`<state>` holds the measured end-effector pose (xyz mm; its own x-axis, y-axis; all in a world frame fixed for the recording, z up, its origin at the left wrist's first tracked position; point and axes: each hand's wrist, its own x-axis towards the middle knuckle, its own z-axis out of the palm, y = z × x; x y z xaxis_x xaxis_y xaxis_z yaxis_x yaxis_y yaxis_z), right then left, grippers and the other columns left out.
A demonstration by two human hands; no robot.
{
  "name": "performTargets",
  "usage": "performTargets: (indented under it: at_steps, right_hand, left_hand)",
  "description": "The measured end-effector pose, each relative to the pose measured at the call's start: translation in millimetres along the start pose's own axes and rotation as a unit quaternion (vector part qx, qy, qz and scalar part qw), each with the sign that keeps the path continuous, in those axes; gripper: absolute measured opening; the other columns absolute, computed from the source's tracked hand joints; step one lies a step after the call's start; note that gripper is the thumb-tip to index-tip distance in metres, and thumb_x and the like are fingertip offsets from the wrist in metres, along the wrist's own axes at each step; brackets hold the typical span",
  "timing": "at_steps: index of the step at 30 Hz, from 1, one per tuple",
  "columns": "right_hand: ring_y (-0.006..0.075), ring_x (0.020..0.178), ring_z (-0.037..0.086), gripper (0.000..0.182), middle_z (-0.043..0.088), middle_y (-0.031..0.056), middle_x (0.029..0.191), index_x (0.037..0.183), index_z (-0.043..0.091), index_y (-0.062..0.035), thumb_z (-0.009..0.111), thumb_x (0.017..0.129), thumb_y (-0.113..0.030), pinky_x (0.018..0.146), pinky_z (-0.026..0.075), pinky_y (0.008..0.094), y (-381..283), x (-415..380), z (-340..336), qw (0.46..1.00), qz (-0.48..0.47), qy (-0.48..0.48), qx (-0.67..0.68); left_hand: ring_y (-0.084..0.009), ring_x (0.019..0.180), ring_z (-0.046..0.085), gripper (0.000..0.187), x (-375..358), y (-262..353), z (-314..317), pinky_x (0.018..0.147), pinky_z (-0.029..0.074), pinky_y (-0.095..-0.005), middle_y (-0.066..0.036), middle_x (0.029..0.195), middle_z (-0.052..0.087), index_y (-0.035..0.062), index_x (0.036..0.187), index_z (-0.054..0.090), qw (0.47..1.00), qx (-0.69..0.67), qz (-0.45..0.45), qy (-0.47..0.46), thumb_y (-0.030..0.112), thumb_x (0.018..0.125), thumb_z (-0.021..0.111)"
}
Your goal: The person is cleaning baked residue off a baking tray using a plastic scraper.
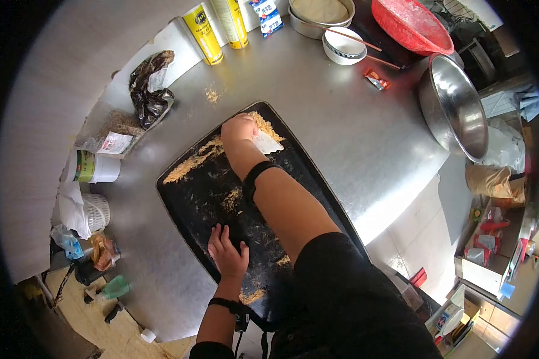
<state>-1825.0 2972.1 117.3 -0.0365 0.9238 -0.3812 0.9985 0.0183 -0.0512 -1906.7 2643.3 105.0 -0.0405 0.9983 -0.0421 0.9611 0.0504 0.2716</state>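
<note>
A large black tray lies on the steel table with tan crumbs spread along its far and left parts. My right hand is closed on a white scraper near the tray's far corner, beside a heap of crumbs. Smaller patches of crumbs dot the middle and near end. My left hand rests over the tray's left side, fingers spread, holding nothing.
Yellow cans stand at the back. White bowls, a red basin and a steel bowl are at the back right. A dark plastic bag and a white tub sit on the left.
</note>
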Motion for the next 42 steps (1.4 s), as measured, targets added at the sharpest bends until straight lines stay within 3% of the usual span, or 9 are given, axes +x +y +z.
performTargets:
  at_steps: [12,14,16,19,24,27,33,37,42]
  right_hand:
    - [0.0373,0.087,0.067,0.028,0.064,0.0220,0.112,0.107,0.071,-0.0037,0.060,0.084,-0.018,0.064,0.055,0.0485,29,-2,-12,0.998,0.048,0.045,0.006]
    - [0.0373,0.093,0.066,0.027,0.064,0.0203,0.116,0.107,0.072,-0.0054,0.060,0.086,-0.018,0.068,0.055,0.0473,17,-8,-7,0.993,-0.090,-0.034,0.067]
    - [0.0348,0.101,0.065,0.026,0.064,0.0178,0.119,0.107,0.072,-0.0070,0.059,0.088,-0.017,0.072,0.055,0.0461,-11,-23,9,0.990,-0.109,-0.035,0.081]
    - [0.0314,0.105,0.064,0.026,0.066,0.0142,0.116,0.108,0.072,-0.0080,0.057,0.089,-0.016,0.074,0.055,0.0446,-22,-40,5,0.999,-0.047,-0.010,0.016]
    - [0.0290,0.101,0.066,0.023,0.069,0.0108,0.109,0.104,0.074,-0.0116,0.058,0.089,-0.019,0.070,0.055,0.0404,42,-18,-15,0.999,-0.002,0.047,0.019]
    - [0.0289,0.101,0.066,0.024,0.068,0.0117,0.111,0.104,0.073,-0.0077,0.060,0.086,-0.017,0.073,0.056,0.0425,30,-49,-25,0.992,-0.058,-0.038,0.104]
    - [0.0291,0.096,0.065,0.018,0.068,0.0156,0.098,0.094,0.074,-0.0055,0.061,0.083,-0.014,0.074,0.053,0.0386,55,-62,21,0.990,-0.058,0.121,-0.045]
    - [0.0279,0.094,0.064,0.020,0.067,0.0125,0.098,0.097,0.074,-0.0066,0.060,0.084,-0.013,0.075,0.053,0.0365,41,-75,17,0.997,-0.078,-0.022,0.011]
    - [0.0276,0.098,0.063,0.022,0.065,0.0139,0.103,0.100,0.073,-0.0062,0.059,0.084,-0.012,0.073,0.054,0.0359,55,-69,12,0.998,-0.049,0.024,-0.043]
  left_hand:
    - [-0.0377,0.134,0.031,0.062,12,-12,2,0.110,0.026,-0.0519,-0.018,0.143,0.034,0.0033,0.137,0.038,0.999,0.010,0.028,0.013,0.013,0.081,0.064]
    - [-0.0377,0.134,0.031,0.061,12,-11,-1,0.110,0.025,-0.0520,-0.018,0.143,0.035,0.0029,0.136,0.038,1.000,-0.001,0.027,0.014,0.013,0.081,0.064]
    - [-0.0377,0.134,0.031,0.061,14,-7,0,0.110,0.025,-0.0520,-0.018,0.142,0.035,0.0025,0.136,0.039,1.000,-0.009,0.025,0.016,0.013,0.081,0.063]
    - [-0.0376,0.134,0.031,0.060,15,-11,0,0.110,0.025,-0.0521,-0.018,0.142,0.036,0.0021,0.136,0.039,0.999,-0.004,0.031,0.020,0.014,0.082,0.063]
    - [-0.0375,0.134,0.031,0.059,12,-11,1,0.110,0.026,-0.0530,-0.019,0.143,0.034,0.0020,0.137,0.039,1.000,-0.005,0.029,0.012,0.015,0.084,0.061]
    - [-0.0373,0.132,0.036,0.059,13,-13,6,0.109,0.027,-0.0509,-0.018,0.140,0.041,0.0015,0.132,0.045,0.998,0.013,0.034,0.042,0.020,0.078,0.061]
    - [-0.0368,0.133,0.034,0.060,12,-15,6,0.109,0.027,-0.0508,-0.018,0.140,0.040,0.0014,0.132,0.044,0.998,0.014,0.041,0.038,0.019,0.078,0.062]
    - [-0.0367,0.134,0.032,0.060,16,-9,2,0.109,0.026,-0.0517,-0.019,0.141,0.038,0.0014,0.134,0.042,0.999,0.010,0.037,0.031,0.017,0.080,0.061]
    - [-0.0371,0.133,0.034,0.061,12,-13,5,0.109,0.027,-0.0513,-0.019,0.140,0.040,0.0012,0.133,0.043,0.999,0.021,0.027,0.026,0.018,0.078,0.064]
